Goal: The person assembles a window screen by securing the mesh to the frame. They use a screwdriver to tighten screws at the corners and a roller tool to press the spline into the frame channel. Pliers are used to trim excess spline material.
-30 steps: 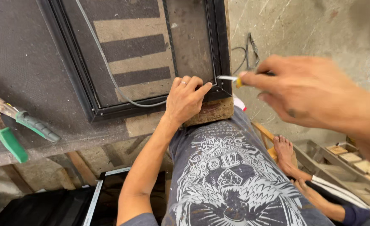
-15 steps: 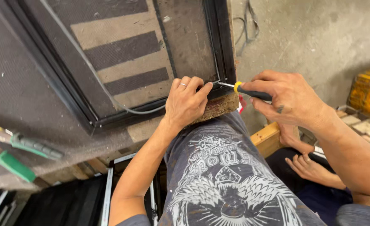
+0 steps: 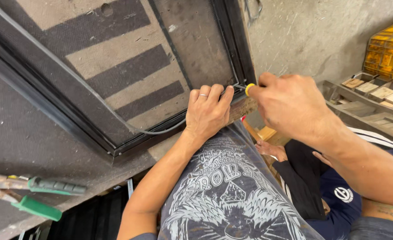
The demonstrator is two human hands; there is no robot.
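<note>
A black metal screen frame (image 3: 233, 42) with dark mesh (image 3: 116, 66) lies on the worktable. My left hand (image 3: 210, 111), a ring on one finger, presses flat on the frame's near corner. A thin grey cord (image 3: 161, 131) runs along the frame's groove up to that hand. My right hand (image 3: 289, 104) grips a screwdriver with a yellow-ended handle (image 3: 249, 89). Its short shaft points at the corner, right by my left fingertips. A wooden block (image 3: 246, 107) sits under the corner.
Green-handled snips (image 3: 41, 195) lie at the table's left front edge. Another seated person's hand (image 3: 272, 149) and dark sleeve are low between my arms. A yellow crate (image 3: 387, 49) and a rack of wooden pieces (image 3: 369, 91) stand at the right against the grey wall.
My right hand has moved left with the screwdriver, bringing its tip up against my left fingertips at the frame corner. My left hand has stayed on the corner. The view has shifted closer.
</note>
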